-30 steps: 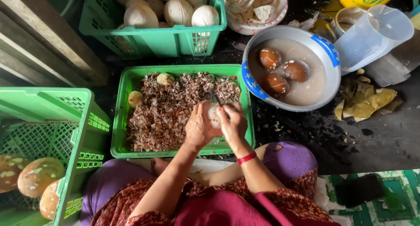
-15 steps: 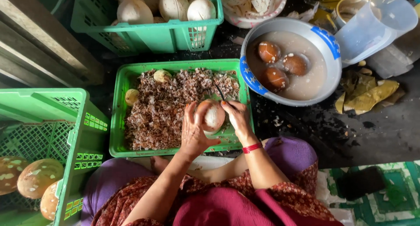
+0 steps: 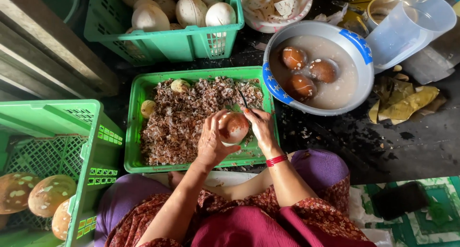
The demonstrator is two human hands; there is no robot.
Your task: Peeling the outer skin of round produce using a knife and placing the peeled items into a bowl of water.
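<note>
My left hand [image 3: 211, 140] cups a round brown-skinned coconut kernel [image 3: 234, 127] over a green tray [image 3: 135, 132] filled with brown peelings. My right hand [image 3: 261, 127], with a red band at the wrist, grips a thin dark blade [image 3: 243, 99] whose tip points away from me, right beside the kernel. Two small pale pieces [image 3: 179, 85] lie at the tray's far left. I sit with the tray at my knees.
A blue-and-white basin [image 3: 357, 46] at right holds cloudy water and three brown kernels. A green basket [image 3: 158, 41] of white peeled kernels stands behind the tray. Another green crate [image 3: 62, 132] with speckled kernels is at left. A clear plastic jug [image 3: 412, 24] and yellow scraps lie far right.
The kernel was turned in my hands: its pale side showed half a second ago, and its brown side faces up now. My hands stayed over the tray's near right corner.
</note>
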